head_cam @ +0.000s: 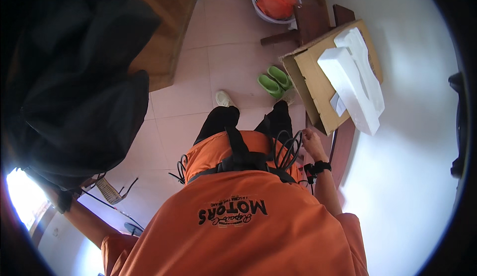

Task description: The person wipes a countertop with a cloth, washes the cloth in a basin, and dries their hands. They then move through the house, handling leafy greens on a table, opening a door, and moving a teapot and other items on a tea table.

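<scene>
A large piece of black fabric (85, 89) fills the left side of the view, its lower edge hanging in folds. My left forearm (84, 216) reaches up to it, and the left hand itself is hidden behind the cloth. At my right hip, my right hand (312, 144) hangs with its fingers loosely curled. It is beside the loops of a black cable (288, 151) at my waist, just below the lower corner of an open cardboard box (316, 85). Whether the fingers touch the cable or hold anything cannot be made out.
White foam packing (348, 85) lies on the box, which rests on dark red wooden furniture (344, 149) along the white wall. Green clogs (275, 82) stand on the tiled floor near my feet. Beyond are a basin (275, 2) with a red bag and a brown wooden panel (167, 33).
</scene>
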{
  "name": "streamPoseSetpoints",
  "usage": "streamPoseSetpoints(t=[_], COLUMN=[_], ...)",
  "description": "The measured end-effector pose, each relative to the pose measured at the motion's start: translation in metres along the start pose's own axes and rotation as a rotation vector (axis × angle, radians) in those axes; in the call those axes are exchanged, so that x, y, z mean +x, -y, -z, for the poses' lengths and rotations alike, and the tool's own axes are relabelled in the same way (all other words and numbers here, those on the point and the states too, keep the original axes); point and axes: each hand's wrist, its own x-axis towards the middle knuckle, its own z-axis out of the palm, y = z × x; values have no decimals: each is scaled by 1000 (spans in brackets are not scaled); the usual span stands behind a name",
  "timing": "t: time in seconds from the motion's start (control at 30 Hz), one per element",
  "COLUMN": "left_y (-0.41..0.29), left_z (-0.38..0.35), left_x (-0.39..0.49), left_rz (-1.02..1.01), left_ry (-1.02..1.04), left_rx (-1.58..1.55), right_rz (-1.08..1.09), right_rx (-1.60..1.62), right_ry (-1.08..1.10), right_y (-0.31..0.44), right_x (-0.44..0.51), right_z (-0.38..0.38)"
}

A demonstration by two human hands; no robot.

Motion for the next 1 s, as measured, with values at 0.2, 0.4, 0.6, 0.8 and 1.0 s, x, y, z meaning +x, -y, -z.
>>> streamPoseSetpoints(t=[0.2, 0.4, 0.6, 0.8, 1.0], left_y=[-1, -11, -5, -2, -1], left_z=[18, 13, -4, -18, -32], left_x=[10, 6, 0, -9, -18], left_rz=[48, 88, 183, 177, 171], left_ry=[-23, -48, -59, -44, -51], left_rx=[1, 56, 41, 32, 31], right_rz=[-15, -93, -47, 20, 170], right_rx=[10, -16, -16, -139, -121], right_ry=[98, 168, 163, 135, 77], right_y=[22, 39, 41, 30, 17], right_x=[45, 58, 71, 86, 100], right_z=[14, 11, 9, -6, -16])
